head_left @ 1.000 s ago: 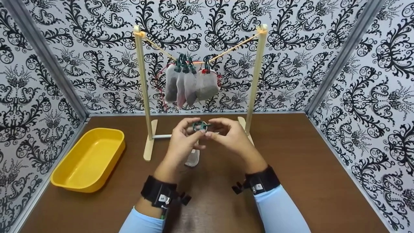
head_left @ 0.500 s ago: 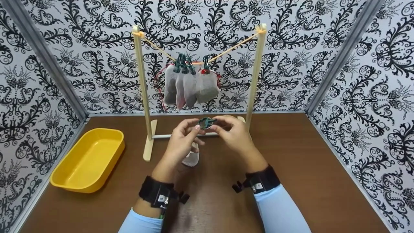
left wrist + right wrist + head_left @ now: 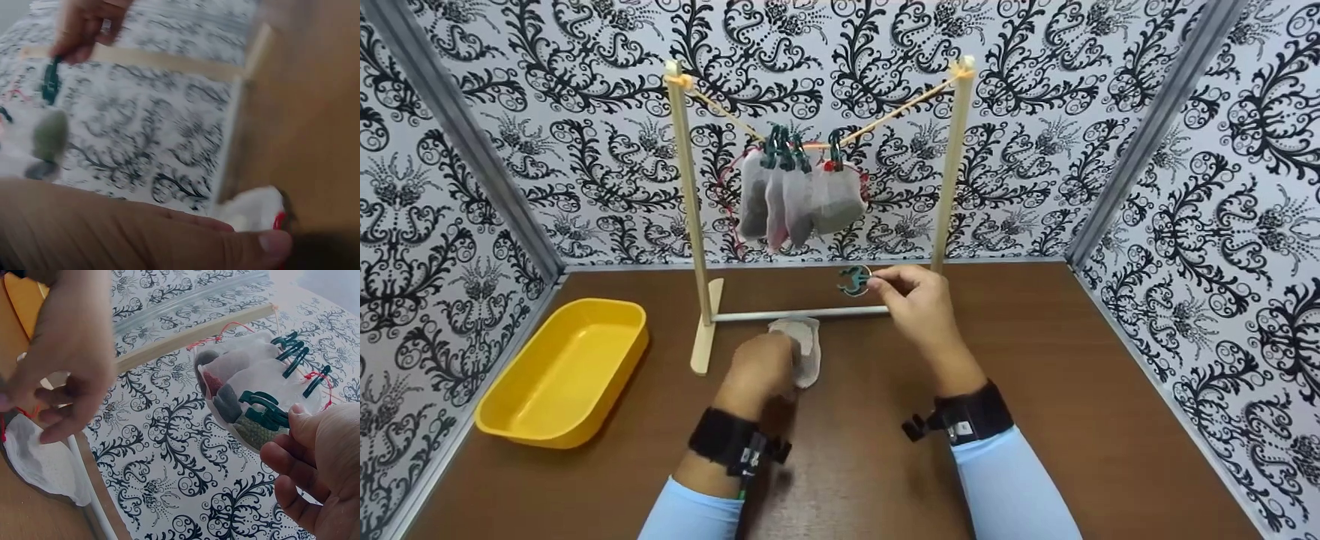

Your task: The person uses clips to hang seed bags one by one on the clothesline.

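My right hand (image 3: pixel 922 307) pinches a green spring clip (image 3: pixel 855 280) by its handle end, its jaws facing left; the right wrist view shows the clip (image 3: pixel 264 410) up close. On the table lies a small white mesh drawstring bag (image 3: pixel 808 352) with pale contents. My left hand (image 3: pixel 761 367) is over the bag's near left side, its fingers loosely bent and spread. In the left wrist view the thumb (image 3: pixel 275 244) lies beside the bag's red cord (image 3: pixel 279 220); motion blur and the hand hide whether it touches the bag.
Behind, several filled mesh bags (image 3: pixel 836 199) hang by green clips (image 3: pixel 295 363) from an orange cord (image 3: pixel 900 112). The cord spans two wooden posts (image 3: pixel 688 195), joined low by a white bar (image 3: pixel 840 311). A yellow tray (image 3: pixel 634 360) sits at left. Patterned walls enclose the table.
Both hands were together at the clip. My left hand has let go and moved down to the bag on the table, while my right hand keeps the clip, slightly further right.
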